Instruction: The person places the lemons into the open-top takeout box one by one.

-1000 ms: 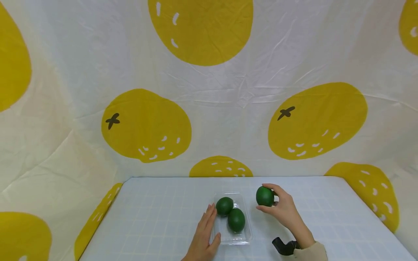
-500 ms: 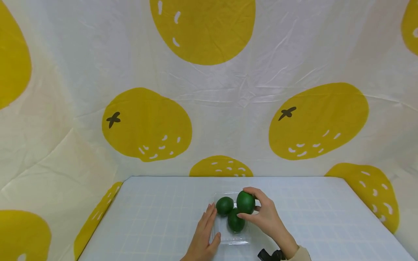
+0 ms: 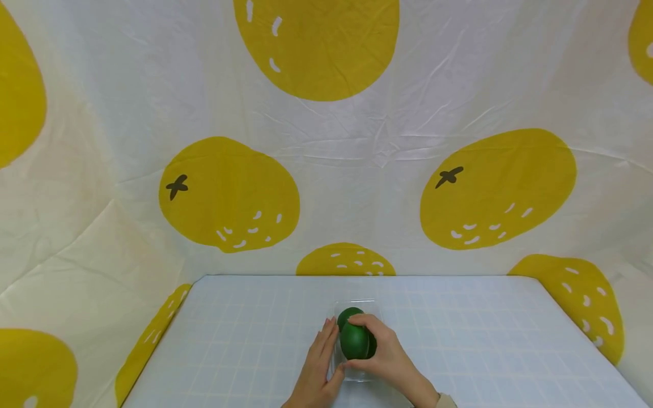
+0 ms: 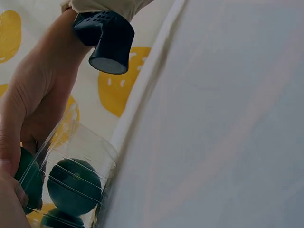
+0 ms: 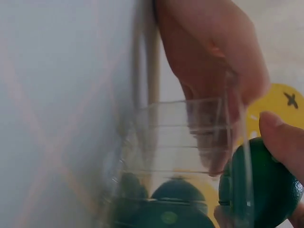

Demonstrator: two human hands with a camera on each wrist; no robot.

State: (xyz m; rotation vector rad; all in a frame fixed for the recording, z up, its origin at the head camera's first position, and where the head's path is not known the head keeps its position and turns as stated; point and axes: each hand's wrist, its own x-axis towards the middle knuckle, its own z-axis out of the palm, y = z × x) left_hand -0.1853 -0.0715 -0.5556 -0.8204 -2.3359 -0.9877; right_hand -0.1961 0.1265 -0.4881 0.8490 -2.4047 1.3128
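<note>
My right hand [image 3: 390, 360] pinches a smooth dark green lime-like fruit [image 3: 353, 341] between thumb and fingers, over the clear plastic box [image 3: 359, 301]. A second green fruit [image 3: 350, 312] lies in the box's far left part. Another fruit [image 3: 373, 344] is mostly covered by the held one and my fingers. My left hand [image 3: 318, 365] rests along the box's left side, fingers straight. In the right wrist view the held fruit [image 5: 266, 185] shows by the box's rim. Through the box wall, the left wrist view shows a fruit [image 4: 73, 185] inside.
A pale checked cloth [image 3: 245, 340] covers the table under the box. Behind it hangs a white curtain [image 3: 357, 198] printed with yellow fruit shapes. A black wrist camera [image 4: 111, 47] sits on the right wrist, by a beige sleeve.
My right hand has carried the held fruit leftward from beside the box to over it, and lower toward the near part. My left hand has stayed in place.
</note>
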